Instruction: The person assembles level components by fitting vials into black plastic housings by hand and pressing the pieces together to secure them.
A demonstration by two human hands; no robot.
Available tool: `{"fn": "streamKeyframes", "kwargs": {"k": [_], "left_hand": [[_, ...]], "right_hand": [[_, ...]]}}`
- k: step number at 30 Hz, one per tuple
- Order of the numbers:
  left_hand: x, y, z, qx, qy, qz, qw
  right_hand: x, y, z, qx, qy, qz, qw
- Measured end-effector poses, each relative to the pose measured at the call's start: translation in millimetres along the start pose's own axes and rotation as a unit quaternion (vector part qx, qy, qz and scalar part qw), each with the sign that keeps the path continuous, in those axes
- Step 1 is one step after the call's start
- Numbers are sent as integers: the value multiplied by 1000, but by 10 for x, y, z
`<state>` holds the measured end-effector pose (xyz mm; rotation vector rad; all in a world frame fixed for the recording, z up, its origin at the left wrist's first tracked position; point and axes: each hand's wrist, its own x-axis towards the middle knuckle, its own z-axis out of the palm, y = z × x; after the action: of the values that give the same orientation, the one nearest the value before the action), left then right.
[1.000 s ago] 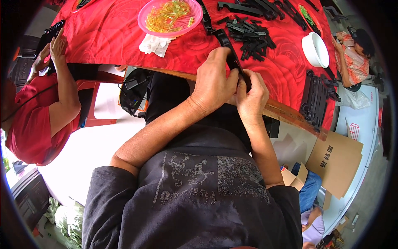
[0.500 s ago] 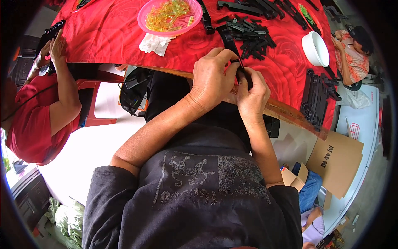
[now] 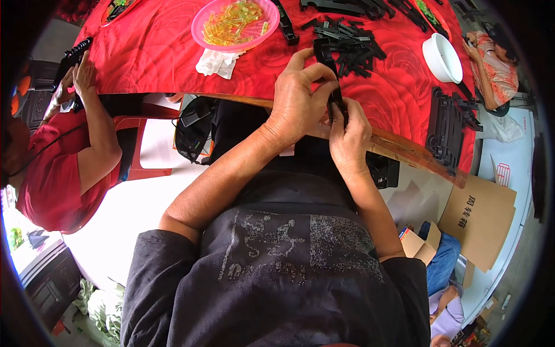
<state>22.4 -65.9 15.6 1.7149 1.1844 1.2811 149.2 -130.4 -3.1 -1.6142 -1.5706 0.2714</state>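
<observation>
Taking the seated person's hands as the dial's centre, I see a co-worker [image 3: 63, 188] in a red shirt at nine o'clock. A white crumpled tissue [image 3: 215, 65] lies toward half past nine on the rose-patterned red tablecloth [image 3: 144, 55], and a pink plastic basket [image 3: 251, 46] of yellow translucent pieces [image 3: 231, 23] sits at ten. The left forearm [image 3: 222, 176] slants up toward two o'clock; the left hand [image 3: 298, 95] arches, index raised and fingers parted beside a long black plastic part [image 3: 325, 55]. I can't tell whether they grip it. The part tilts from eleven to five at the table's edge, its lower end pinched between the right hand's [image 3: 351, 136] thumb and curled fingers, wrist nearly straight. Small black pieces [image 3: 361, 49] heap at one o'clock; a white bowl [image 3: 444, 75] stands between two and three.
</observation>
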Motion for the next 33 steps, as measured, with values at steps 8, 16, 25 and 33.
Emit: {"fn": "streamKeyframes", "kwargs": {"k": [8,16,25,33], "left_hand": [[59,-103,-158,42,-52,-26,997],[18,-99,-118,113,-35,-14,993],[-22,-217,-88,174,-30,47,983],[-8,-355,-24,87,-102,-26,991]], "right_hand": [[74,3,-89,150,-88,106,979],[45,5,-150,303,-117,231,917],[99,39,-351,297,-178,317,883],[90,122,-393,242,-215,310,894]]}}
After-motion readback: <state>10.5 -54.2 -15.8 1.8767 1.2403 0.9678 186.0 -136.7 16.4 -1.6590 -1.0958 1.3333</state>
